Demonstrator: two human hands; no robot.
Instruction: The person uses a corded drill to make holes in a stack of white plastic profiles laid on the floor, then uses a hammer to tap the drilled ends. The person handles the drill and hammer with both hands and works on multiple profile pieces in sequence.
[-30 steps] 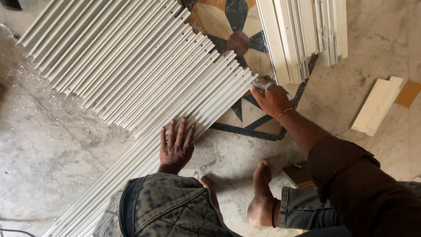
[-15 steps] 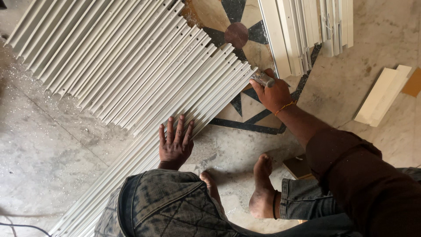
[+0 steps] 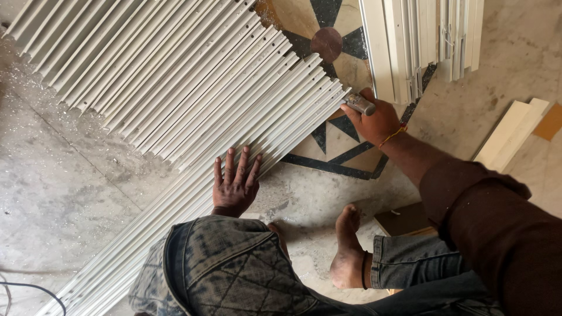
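Your left hand [image 3: 235, 182] lies flat, fingers spread, on the white strips [image 3: 175, 99] fanned over the floor from 8 to 1 o'clock. Your right hand [image 3: 374, 120] at 2 o'clock is clamped on a small metal tool [image 3: 358, 103] touching the strip ends.

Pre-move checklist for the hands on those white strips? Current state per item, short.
1. Left hand flat on the white strips, fingers spread: ok.
2. Right hand closed on the small metal tool: ok.
3. Tool tip meets the strip ends: cannot tell, contact point too small.
4. Strips lying side by side on the floor: ok.
5. Bare foot apart from the strips: ok.
6. Second strip bundle apart from the tool: cannot tell.
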